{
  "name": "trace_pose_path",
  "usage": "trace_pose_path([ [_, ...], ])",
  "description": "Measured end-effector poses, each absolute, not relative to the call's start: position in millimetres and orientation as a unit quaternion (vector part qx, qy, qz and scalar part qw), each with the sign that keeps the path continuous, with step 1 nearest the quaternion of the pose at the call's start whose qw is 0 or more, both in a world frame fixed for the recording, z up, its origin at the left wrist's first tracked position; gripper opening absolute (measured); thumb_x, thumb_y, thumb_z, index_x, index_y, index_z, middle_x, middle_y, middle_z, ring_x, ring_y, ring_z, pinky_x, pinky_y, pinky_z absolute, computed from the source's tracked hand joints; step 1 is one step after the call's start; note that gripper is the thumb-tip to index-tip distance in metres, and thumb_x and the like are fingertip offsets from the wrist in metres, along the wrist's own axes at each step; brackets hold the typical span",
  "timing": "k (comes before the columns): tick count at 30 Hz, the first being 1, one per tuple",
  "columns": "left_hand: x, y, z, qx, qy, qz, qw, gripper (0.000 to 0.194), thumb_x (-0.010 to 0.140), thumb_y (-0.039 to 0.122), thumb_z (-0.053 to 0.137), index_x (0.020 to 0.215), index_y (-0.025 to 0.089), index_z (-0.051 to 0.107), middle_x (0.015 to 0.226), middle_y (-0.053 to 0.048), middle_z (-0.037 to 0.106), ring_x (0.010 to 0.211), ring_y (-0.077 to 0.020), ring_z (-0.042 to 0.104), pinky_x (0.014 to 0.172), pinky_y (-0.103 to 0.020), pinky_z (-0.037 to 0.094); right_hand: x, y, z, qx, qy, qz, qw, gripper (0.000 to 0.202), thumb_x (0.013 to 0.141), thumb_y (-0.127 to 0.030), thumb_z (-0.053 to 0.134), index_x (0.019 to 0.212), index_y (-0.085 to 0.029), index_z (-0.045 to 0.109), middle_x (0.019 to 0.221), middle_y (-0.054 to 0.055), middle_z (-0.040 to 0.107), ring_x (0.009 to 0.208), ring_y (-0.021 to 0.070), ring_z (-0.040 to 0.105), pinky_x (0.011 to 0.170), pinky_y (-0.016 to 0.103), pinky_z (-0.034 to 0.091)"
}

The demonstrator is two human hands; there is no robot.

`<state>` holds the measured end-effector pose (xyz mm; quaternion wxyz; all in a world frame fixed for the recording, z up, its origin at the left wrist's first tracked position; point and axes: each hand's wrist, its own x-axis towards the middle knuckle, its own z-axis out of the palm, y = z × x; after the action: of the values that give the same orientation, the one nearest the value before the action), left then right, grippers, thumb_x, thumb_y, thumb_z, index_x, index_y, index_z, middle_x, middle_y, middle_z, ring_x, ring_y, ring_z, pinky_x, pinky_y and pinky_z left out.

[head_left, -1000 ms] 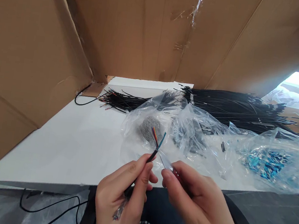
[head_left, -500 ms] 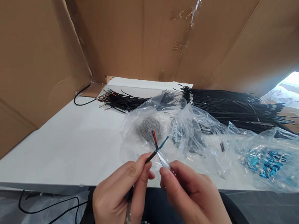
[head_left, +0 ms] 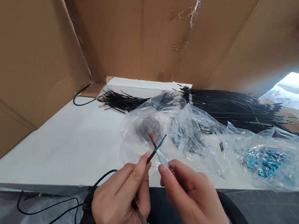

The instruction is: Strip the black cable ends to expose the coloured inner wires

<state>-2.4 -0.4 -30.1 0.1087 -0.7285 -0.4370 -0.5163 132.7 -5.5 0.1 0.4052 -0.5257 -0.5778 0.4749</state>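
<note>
Separation of wires (head_left: 161, 142), seemingly, with cable (head_left: 151, 157) gripped in left fingers (head_left: 138, 171) and tool (head_left: 164, 160) pinched in right fingers (head_left: 168, 175), next calling for steadiness.

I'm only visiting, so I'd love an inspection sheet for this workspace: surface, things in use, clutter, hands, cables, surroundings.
Surface: white table, laden at back and right.
Things in use: black cable, orange and teal wires fanning from its end; pointed metal tool beside them, contact unclear.
Clutter: clear plastic bags, one with a grey mass, one with blue pieces.
Hands: left hand grips the cable; right hand pinches the tool.
Cables: black bundles along the back.
Surroundings: cardboard panels behind and at left.
</note>
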Motion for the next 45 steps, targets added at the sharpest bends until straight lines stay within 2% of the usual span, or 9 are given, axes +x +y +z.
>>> trace_pose_path([
  [3, -4, -1, -24, -0.712, -0.451, -0.539, 0.013, 0.033, 0.079, 0.000, 0.065, 0.108, 0.013, 0.070, 0.067, 0.000, 0.067, 0.056, -0.0089, 0.060, 0.053, -0.019, 0.045, 137, -7, 2, -0.537, -0.580, 0.476, 0.385, 0.038, 0.094, -0.042, 0.047, 0.064, -0.022, 0.036, 0.057, -0.006, 0.030, 0.054, 0.0115, 0.028, 0.046, 0.026, 0.022],
  [8, -8, -2, -7, -0.623, -0.496, -0.535, -0.281, 0.020, 0.081, 0.017, 0.067, 0.088, 0.032, 0.079, 0.074, 0.003, 0.075, 0.072, -0.0155, 0.068, 0.059, -0.022, 0.049, 143, -7, 3, -0.545, -0.592, 0.474, 0.358, 0.040, 0.093, -0.040, 0.048, 0.062, -0.022, 0.032, 0.057, -0.007, 0.024, 0.053, 0.0111, 0.024, 0.047, 0.027, 0.019],
  [11, -13, 0, -3, -0.511, -0.536, -0.544, -0.394, 0.012, 0.078, 0.025, 0.071, 0.075, 0.034, 0.079, 0.076, 0.003, 0.076, 0.073, -0.0155, 0.064, 0.061, -0.022, 0.047, 145, -3, 1, -0.543, -0.601, 0.477, 0.341, 0.039, 0.093, -0.041, 0.048, 0.062, -0.021, 0.034, 0.058, -0.007, 0.025, 0.054, 0.0109, 0.024, 0.048, 0.027, 0.018],
  [13, -17, 4, -3, -0.464, -0.535, -0.527, -0.470, 0.009, 0.077, 0.030, 0.072, 0.071, 0.030, 0.079, 0.061, 0.002, 0.067, 0.058, -0.0115, 0.053, 0.050, -0.021, 0.039, 146, 2, -1, -0.535, -0.606, 0.490, 0.326, 0.038, 0.093, -0.041, 0.047, 0.063, -0.021, 0.038, 0.057, -0.007, 0.026, 0.053, 0.0106, 0.025, 0.047, 0.027, 0.018],
  [17, -28, 20, -7, -0.440, -0.472, -0.442, -0.624, 0.024, 0.079, 0.035, 0.068, 0.065, 0.017, 0.075, 0.044, 0.008, 0.023, 0.044, -0.0060, 0.017, 0.040, -0.021, 0.014, 148, 11, -2, -0.507, -0.605, 0.530, 0.310, 0.035, 0.095, -0.039, 0.047, 0.066, -0.019, 0.046, 0.053, -0.007, 0.031, 0.050, 0.0097, 0.027, 0.046, 0.026, 0.019],
  [20, -34, 29, -11, -0.400, -0.433, -0.424, -0.687, 0.026, 0.079, 0.032, 0.066, 0.062, 0.013, 0.071, 0.045, 0.009, 0.016, 0.043, -0.0051, 0.011, 0.040, -0.022, 0.010, 150, 15, -2, -0.489, -0.597, 0.555, 0.311, 0.036, 0.095, -0.040, 0.048, 0.066, -0.019, 0.048, 0.052, -0.007, 0.034, 0.049, 0.0093, 0.029, 0.047, 0.026, 0.020],
  [28, -35, 27, -11, -0.384, -0.416, -0.431, -0.703, 0.026, 0.081, 0.032, 0.063, 0.064, 0.013, 0.070, 0.045, 0.010, 0.016, 0.042, -0.0051, 0.011, 0.039, -0.021, 0.010, 157, 14, -12, -0.465, -0.571, 0.577, 0.354, 0.037, 0.096, -0.045, 0.047, 0.069, -0.020, 0.044, 0.056, -0.007, 0.032, 0.050, 0.0094, 0.026, 0.046, 0.025, 0.020],
  [34, -34, 21, -7, -0.425, -0.439, -0.441, -0.658, 0.027, 0.082, 0.034, 0.064, 0.064, 0.015, 0.071, 0.045, 0.009, 0.019, 0.043, -0.0062, 0.013, 0.041, -0.024, 0.012, 148, 20, -9, -0.435, -0.532, 0.510, 0.517, 0.021, 0.087, -0.030, 0.063, 0.104, -0.023, 0.053, 0.064, -0.008, 0.029, 0.055, 0.0106, 0.026, 0.049, 0.024, 0.024],
  [45, -37, 16, -6, -0.468, -0.472, -0.421, -0.618, 0.026, 0.080, 0.038, 0.066, 0.063, 0.020, 0.073, 0.044, 0.007, 0.024, 0.045, -0.0083, 0.018, 0.045, -0.028, 0.011, 158, 41, 13, -0.430, -0.646, 0.495, 0.392, 0.009, 0.081, -0.026, 0.068, 0.081, -0.017, 0.067, 0.056, -0.009, 0.022, 0.051, 0.0087, 0.022, 0.047, 0.027, 0.018],
])
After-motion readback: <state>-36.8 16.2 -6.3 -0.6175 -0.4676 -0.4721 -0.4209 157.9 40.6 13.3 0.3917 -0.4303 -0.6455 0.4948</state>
